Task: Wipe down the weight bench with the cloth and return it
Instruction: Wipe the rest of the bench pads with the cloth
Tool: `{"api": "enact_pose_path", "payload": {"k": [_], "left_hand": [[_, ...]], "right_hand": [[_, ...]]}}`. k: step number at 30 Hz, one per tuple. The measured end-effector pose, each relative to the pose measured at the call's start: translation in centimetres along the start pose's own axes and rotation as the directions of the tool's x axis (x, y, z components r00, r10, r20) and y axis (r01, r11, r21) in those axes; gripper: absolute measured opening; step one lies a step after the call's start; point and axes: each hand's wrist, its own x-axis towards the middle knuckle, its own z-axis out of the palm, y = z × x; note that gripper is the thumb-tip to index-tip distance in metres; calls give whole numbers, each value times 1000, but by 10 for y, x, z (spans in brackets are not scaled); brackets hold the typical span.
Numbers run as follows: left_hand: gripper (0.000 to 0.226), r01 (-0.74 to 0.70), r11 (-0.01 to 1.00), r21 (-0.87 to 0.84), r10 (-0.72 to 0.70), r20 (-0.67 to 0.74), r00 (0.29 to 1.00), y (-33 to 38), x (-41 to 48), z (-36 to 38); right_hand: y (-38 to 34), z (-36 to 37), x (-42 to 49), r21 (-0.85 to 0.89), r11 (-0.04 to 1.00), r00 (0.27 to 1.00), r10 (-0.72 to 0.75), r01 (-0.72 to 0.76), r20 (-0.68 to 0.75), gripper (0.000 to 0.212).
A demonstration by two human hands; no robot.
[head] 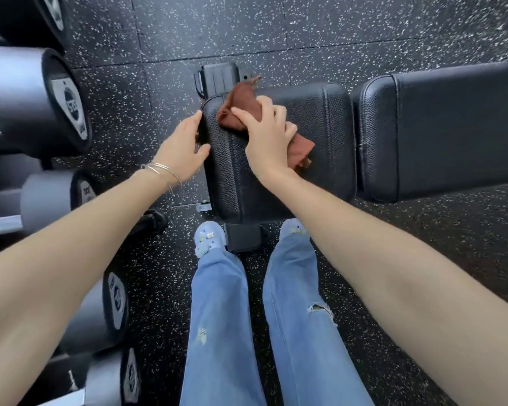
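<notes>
**Figure. Wiping in progress at the seat end of the weight bench (276,200).**

Nearest the viewer, legs in blue jeans (220,317) stand at the bench's foot. Above them, the left hand (182,142), grip wide and fingers straight, rests against the left edge of the seat pad (320,159). The right hand (266,134), grip closed over the bunched brown cloth (241,102), presses it onto the pad's far-left corner. The back pad (452,127) lies to the right, well apart from the cloth. Dumbbells (35,95) line the left. Judged stage: early to middle. No streaks show what is already wiped. The back pad probably remains, and the cloth is not yet returned.
</notes>
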Motion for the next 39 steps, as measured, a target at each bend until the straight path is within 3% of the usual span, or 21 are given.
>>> {"api": "enact_pose_path", "payload": {"k": [3,5,7,8,9,10,12,14,17,20,22,25,27,35,39], "left_hand": [[65,-49,999,2,49,24,999,-10,-20,1],[65,-77,997,3,77,30,997,-13,-29,4],[66,-101,995,-4,101,36,994,-13,-32,6],[66,-108,994,-6,108,34,994,-12,-33,7],[66,-106,994,-7,106,29,994,-11,-33,8],[66,-99,995,-7,100,23,995,-10,-33,9],[67,-81,997,6,81,20,996,-9,-33,7],[68,-77,996,45,75,46,996,-5,-36,3],[66,-94,988,123,72,169,983,3,-44,-6],[64,-125,974,186,68,285,956,16,-61,-23],[64,-156,959,236,69,339,938,31,-73,-36],[63,-190,931,311,66,369,927,59,-89,-58],[63,-198,921,336,67,362,930,83,-101,-73],[65,-262,908,326,198,215,956,202,-170,-140],[64,-236,910,340,209,115,971,256,-194,-174]], "right_hand": [[6,10,-61,-36,943,942,-329,332,62,48],[23,15,-103,-111,801,809,-578,588,112,47],[39,11,-114,-204,651,682,-704,732,200,44],[43,9,-105,-221,622,660,-719,751,218,45],[42,7,-92,-212,659,692,-687,722,221,47],[37,5,-78,-182,748,769,-607,638,201,49],[18,4,-62,-97,922,919,-354,374,175,52],[8,10,-72,-72,967,962,-231,243,148,53],[21,12,-122,-95,957,934,-242,274,262,56],[42,-6,-167,-163,911,807,-238,378,540,54],[53,-29,-182,-196,915,766,-163,354,622,48],[65,-82,-185,-217,961,856,-34,169,516,56],[69,-123,-178,-213,970,905,-20,122,425,61],[57,-281,-148,-193,974,973,-72,116,221,56],[42,-350,-144,-194,953,958,-193,234,211,56]]}}
